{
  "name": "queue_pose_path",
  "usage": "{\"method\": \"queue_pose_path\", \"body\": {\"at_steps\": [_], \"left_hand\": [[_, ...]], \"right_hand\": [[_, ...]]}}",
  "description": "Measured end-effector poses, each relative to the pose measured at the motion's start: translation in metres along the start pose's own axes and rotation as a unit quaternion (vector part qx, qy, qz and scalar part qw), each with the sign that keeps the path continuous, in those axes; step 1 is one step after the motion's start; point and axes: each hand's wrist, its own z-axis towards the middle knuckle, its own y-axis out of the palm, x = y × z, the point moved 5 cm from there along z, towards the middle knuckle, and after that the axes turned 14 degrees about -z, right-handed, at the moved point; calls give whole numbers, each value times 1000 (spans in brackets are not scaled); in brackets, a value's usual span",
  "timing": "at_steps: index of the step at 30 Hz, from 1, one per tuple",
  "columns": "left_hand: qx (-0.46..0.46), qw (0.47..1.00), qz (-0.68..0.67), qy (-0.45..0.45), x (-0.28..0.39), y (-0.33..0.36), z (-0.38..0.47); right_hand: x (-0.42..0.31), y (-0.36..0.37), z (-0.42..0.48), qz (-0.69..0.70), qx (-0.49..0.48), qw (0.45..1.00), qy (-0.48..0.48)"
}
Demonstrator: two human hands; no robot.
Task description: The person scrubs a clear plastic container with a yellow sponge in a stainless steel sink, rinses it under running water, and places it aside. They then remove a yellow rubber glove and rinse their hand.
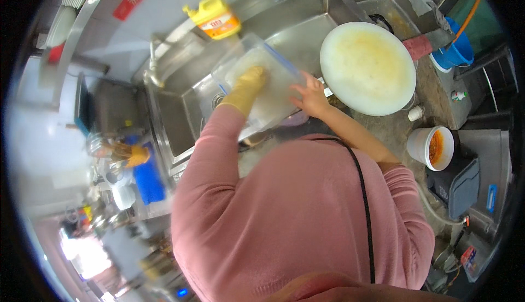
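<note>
A clear plastic container (272,92) with blue strips along its edges is tilted over the stainless steel sink (303,29). My left hand (249,82), in a yellow rubber glove, reaches inside it. The gloved fingers look curled against its inner surface; whether they hold anything is hidden. My bare right hand (312,97) grips the container's right-hand edge, fingers spread along the side. Right of that hand lies a thick round white cutting board (368,68) with yellowish stains. Slight motion blur covers the container and the glove.
A yellow detergent jug (216,18) stands on the sink's back ledge. A faucet (154,66) rises at the left basin. To the right are a blue bucket (455,47) and a white tub (418,148) with reddish residue. A blue cloth (147,175) hangs at left.
</note>
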Motion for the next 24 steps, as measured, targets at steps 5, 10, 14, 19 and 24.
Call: {"method": "queue_pose_path", "body": {"at_steps": [5, 10, 14, 19, 24], "left_hand": [[-151, 962, -146, -173, 12, -40, 2], [-91, 993, -72, 23, 52, -103, -27], [-53, 991, -89, 83, 56, -128, -28], [-57, 987, -144, -36, 2, -123, 5], [-103, 987, -91, 89, -18, -31, 31]], "right_hand": [[1, -1, 1, -2, 8, 1000, -13], [0, -2, 2, 23, 5, 1000, -17], [-1, -2, 3, 13, -5, 1000, -15], [2, 3, 2, 13, -8, 1000, -9], [6, 14, 0, -10, -13, 1000, -12]]}}
